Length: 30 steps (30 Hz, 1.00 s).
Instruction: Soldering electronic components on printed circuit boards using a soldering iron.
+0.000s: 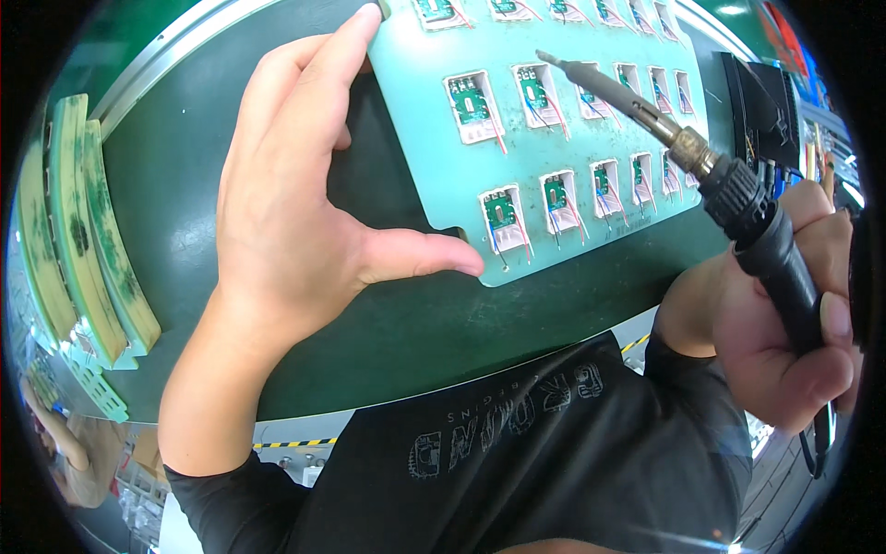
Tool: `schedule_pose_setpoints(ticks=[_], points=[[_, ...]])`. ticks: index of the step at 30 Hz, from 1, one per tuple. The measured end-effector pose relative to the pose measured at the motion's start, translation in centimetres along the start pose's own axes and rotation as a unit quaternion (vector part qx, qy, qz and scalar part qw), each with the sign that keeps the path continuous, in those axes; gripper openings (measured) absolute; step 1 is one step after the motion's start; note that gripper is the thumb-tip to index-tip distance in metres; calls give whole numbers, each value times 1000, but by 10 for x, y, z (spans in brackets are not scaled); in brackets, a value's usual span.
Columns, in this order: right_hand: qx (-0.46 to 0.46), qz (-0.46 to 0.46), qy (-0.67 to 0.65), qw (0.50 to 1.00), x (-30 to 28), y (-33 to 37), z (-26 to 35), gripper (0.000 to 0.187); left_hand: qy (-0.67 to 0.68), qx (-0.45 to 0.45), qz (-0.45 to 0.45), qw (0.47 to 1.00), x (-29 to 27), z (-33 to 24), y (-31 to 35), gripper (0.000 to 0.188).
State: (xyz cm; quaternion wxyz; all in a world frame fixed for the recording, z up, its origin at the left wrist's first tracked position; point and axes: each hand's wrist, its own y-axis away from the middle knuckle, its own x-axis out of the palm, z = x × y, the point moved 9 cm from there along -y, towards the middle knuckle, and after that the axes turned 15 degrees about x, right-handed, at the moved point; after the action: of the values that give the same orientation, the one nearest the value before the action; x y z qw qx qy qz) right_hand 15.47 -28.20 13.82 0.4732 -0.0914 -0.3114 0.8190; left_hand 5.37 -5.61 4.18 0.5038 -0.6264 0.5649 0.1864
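Observation:
My right hand (784, 314) is wrapped round the black handle of a soldering iron (771, 235). Its metal tip points up and left, over a light-green tray board (420, 138). Rows of rectangular pockets in the board hold small green circuit boards (471, 106) with red and blue wires. My left hand (286, 175) is spread wide at the board's left edge. The thumb lies at the near-left corner, and a fingertip reaches the edge farther up. Whether the left fingers bear any of the board's weight cannot be told.
Several yellow-green slabs (78, 231) stand side by side at the left of the dark green table (175, 166). A black case-like object (766, 106) sits at the far right. Another person's arm (60, 434) shows at the lower left, beyond the table edge.

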Motion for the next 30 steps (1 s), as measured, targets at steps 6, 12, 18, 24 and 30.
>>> schedule_pose_setpoints(ticks=[6, 12, 18, 24, 30], points=[[35, 87, 100, 991, 14, -1, -9, 19, 65, -29, -66, 995, 4, 17, 6, 131], [26, 172, 193, 966, 36, 3, -20, 21, 51, -39, -49, 997, 5, 16, 8, 134], [14, 219, 231, 948, 48, 3, -25, 24, 51, -43, -44, 997, 5, 16, 6, 136], [8, 256, 249, 934, 55, 1, -27, 27, 55, -47, -42, 996, 6, 16, 7, 137], [-1, 291, 255, 922, 62, -1, -28, 29, 54, -44, -43, 997, 6, 16, 6, 137]])
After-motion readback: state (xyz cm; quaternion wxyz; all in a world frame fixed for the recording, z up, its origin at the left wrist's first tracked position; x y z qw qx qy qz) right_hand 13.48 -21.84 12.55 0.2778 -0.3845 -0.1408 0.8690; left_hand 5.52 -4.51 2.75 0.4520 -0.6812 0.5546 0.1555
